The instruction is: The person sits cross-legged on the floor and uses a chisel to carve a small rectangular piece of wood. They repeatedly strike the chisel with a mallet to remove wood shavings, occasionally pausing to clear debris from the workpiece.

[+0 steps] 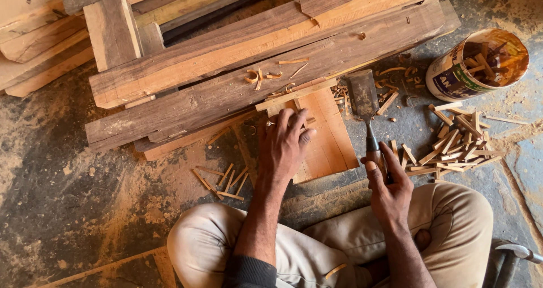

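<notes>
We've got our right hand (pixel 390 189) in a closed grip on the broad flat steel chisel (pixel 365 104), blade pointing away. Our left hand (pixel 285 144), just left of it, presses open-palmed on the flat orange wooden board (pixel 331 144).

Metal tool (pixel 517 253) cut off at right edge.

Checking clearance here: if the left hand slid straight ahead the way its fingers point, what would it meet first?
Probably the thin wooden strip just past the left hand, then the dark plank; depth is unclear.
</notes>
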Tool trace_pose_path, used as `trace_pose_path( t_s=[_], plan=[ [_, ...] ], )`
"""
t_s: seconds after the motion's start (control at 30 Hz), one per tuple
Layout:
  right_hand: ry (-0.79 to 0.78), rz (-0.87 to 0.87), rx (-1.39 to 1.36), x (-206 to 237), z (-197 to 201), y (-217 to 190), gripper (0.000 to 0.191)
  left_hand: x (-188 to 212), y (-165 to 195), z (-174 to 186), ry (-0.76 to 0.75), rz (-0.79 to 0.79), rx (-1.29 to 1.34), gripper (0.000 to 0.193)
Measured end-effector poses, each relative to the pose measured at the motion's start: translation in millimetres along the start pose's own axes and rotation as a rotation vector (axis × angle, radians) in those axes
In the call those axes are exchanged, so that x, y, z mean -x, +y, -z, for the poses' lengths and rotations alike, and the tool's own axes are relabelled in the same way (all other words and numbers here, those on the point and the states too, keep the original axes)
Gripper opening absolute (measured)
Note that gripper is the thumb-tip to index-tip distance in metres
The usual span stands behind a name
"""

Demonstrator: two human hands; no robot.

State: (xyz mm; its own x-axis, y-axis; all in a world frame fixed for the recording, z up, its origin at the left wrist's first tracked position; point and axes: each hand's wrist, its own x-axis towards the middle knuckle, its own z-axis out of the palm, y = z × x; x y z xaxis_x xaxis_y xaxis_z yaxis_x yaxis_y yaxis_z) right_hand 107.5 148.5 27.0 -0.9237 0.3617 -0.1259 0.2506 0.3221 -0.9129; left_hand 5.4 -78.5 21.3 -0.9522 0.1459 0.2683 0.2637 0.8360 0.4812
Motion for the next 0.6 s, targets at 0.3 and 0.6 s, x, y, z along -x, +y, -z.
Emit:
trace_pose_path(
  t_s=[0.3,0.6],
  plan=[
    [-0.033,-0.014,-0.028,1.9,4.3,3.8,0.063,4.4,0.7,-7.0,0.064,0.008,0.013,0.045],
    [-0.028,-0.014,-0.045,-0.8,5.2,0.8,0.064,1.2,0.3,-1.6,0.092,-0.004,-0.001,0.034]
  ],
)
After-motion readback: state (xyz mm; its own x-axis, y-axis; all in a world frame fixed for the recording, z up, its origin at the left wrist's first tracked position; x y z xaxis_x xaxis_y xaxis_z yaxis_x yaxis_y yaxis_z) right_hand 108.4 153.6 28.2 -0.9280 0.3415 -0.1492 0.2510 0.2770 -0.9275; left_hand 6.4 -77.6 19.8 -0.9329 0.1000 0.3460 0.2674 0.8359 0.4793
